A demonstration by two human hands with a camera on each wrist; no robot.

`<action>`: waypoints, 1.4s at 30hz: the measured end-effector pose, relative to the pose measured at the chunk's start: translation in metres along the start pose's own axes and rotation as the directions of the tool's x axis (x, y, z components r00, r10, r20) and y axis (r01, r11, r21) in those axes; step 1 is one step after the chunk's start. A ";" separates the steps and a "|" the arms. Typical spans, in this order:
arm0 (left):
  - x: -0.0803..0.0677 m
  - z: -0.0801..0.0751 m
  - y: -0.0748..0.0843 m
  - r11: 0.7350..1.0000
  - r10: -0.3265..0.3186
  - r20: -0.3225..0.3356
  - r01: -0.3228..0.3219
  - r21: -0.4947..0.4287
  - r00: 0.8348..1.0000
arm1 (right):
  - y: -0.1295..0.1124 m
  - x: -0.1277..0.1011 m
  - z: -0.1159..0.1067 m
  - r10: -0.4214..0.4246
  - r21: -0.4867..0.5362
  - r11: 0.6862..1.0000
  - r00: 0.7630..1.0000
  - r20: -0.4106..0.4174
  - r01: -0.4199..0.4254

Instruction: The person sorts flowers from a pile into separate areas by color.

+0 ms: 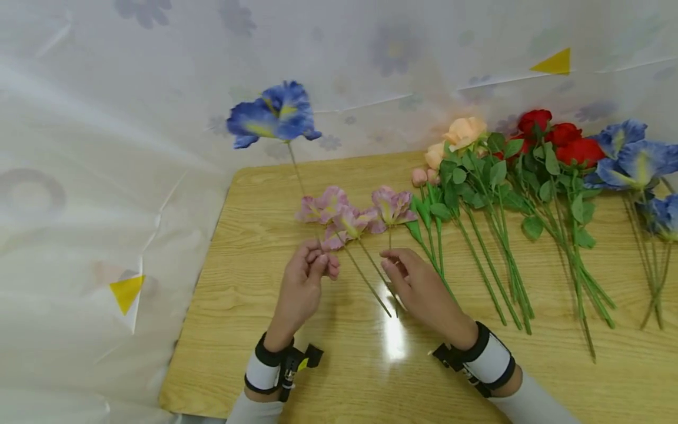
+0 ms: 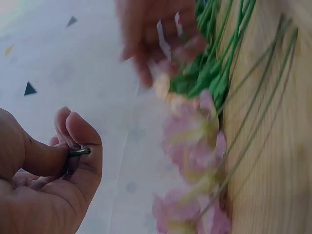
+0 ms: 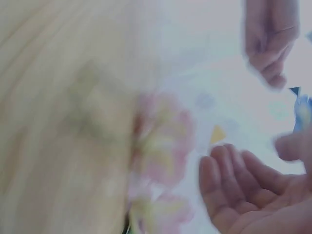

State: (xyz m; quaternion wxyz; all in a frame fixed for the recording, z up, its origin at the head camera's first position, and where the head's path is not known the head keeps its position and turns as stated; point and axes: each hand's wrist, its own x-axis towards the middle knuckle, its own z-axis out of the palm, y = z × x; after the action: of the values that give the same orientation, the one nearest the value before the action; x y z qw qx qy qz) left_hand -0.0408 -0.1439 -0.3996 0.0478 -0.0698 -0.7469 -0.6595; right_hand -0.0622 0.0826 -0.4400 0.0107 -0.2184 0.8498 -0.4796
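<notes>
My left hand [image 1: 304, 274] pinches the thin stem of a blue artificial iris [image 1: 275, 115] between thumb and curled fingers. The bloom stands up and away at the far left, and the cut stem end [image 2: 80, 152] pokes out of the grip in the left wrist view. Over the pink artificial irises [image 1: 352, 219] is my right hand [image 1: 421, 288], fingers relaxed and slightly bent. In the right wrist view that hand [image 3: 253, 195] shows its palm with nothing in it. The pink flowers lie on the table [image 1: 228, 318] between and beyond both hands.
To the right lie pink tulip buds [image 1: 419, 178], peach roses [image 1: 465, 132], red roses [image 1: 580, 152] and more blue irises [image 1: 641, 165], stems toward me. A pale flower-patterned sheet [image 1: 371, 76] hangs behind the table and along its left side.
</notes>
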 end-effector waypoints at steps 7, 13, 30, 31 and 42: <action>-0.004 0.051 0.009 0.997 -0.008 0.211 0.023 -0.071 0.977 | -0.031 0.007 -0.014 -0.066 0.365 0.928 0.997 -0.046 0.078; -0.007 0.070 0.012 0.998 0.037 0.267 -0.022 -0.057 0.963 | -0.039 0.004 -0.022 -0.039 0.430 0.897 0.987 -0.153 0.102; -0.004 0.072 0.011 0.933 0.160 0.357 -0.259 0.251 0.920 | -0.024 -0.002 -0.059 -0.066 0.593 0.726 0.894 -0.444 0.348; -0.004 0.069 0.011 0.922 0.174 0.351 -0.278 0.270 0.920 | -0.020 -0.004 -0.066 -0.051 0.578 0.741 0.886 -0.460 0.342; -0.001 0.033 0.011 0.857 0.271 0.167 -0.317 0.407 0.948 | 0.038 -0.039 -0.170 0.278 0.098 0.956 0.750 -0.600 -0.276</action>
State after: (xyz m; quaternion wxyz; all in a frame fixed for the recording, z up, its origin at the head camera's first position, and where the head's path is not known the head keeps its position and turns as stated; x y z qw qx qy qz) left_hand -0.0376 -0.1096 -0.3933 0.1232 -0.2049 -0.8553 -0.4597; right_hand -0.0791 0.2524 -0.3875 -0.1915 0.0754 0.8298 -0.5187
